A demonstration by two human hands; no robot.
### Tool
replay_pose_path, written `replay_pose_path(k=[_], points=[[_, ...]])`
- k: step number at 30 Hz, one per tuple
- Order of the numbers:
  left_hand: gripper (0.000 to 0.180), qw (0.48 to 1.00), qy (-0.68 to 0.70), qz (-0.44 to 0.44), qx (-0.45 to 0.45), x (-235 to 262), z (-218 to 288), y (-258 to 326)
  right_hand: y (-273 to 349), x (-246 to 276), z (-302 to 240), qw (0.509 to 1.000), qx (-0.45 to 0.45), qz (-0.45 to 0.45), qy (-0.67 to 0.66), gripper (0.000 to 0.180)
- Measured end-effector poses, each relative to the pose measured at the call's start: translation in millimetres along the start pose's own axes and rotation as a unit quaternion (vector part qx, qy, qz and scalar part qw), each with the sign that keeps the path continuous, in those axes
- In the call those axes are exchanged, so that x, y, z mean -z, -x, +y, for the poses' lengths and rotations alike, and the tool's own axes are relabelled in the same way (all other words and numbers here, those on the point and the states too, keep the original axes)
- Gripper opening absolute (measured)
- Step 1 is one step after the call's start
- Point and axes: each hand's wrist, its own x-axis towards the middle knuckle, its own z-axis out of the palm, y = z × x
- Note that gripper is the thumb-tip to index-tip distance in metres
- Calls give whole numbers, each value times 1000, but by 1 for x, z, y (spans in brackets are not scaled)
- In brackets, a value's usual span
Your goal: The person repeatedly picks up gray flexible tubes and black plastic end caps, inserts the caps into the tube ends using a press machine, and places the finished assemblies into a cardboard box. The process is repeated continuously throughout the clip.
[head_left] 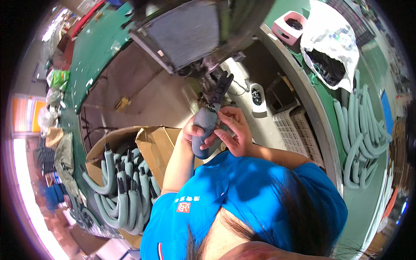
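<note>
In front of my chest I hold a grey foam-covered tube [205,122], seen nearly end on. A dark, flat plastic piece [221,88] with openings sticks out of its far end. My left hand [192,131] is wrapped round the foam from the left, thumb lying across it. On the other side, my right hand [236,132] has its bent fingers closed against the foam near the joint with the plastic piece. Whether something small is pinched there, I cannot make out.
A machine with a grey panel [186,34] stands just beyond my hands. At left, a cardboard box [158,145] holds several bent foam-covered tubes [125,203]. More foam tubes [364,134] lie on the right green bench, near a white sack [331,32] of black parts and a pink bin [284,32]. Plastic crates [292,130] stand below.
</note>
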Motion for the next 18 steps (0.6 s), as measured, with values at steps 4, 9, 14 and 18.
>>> replay_pose_path(k=[4, 9, 14, 18], points=[[64, 994, -32, 99, 22, -13, -20, -27, 5, 25, -2, 997, -57, 58, 4, 34], [76, 985, -94, 124, 79, -23, -37, -56, 9, 68, -8, 992, -89, 23, 91, 28], [92, 979, -120, 164, 35, -34, -51, -69, 17, 94, -10, 959, -207, 11, -195, 17], [91, 967, -182, 163, 72, -43, -60, -85, 39, 108, -3, 940, -239, 31, -241, 28]])
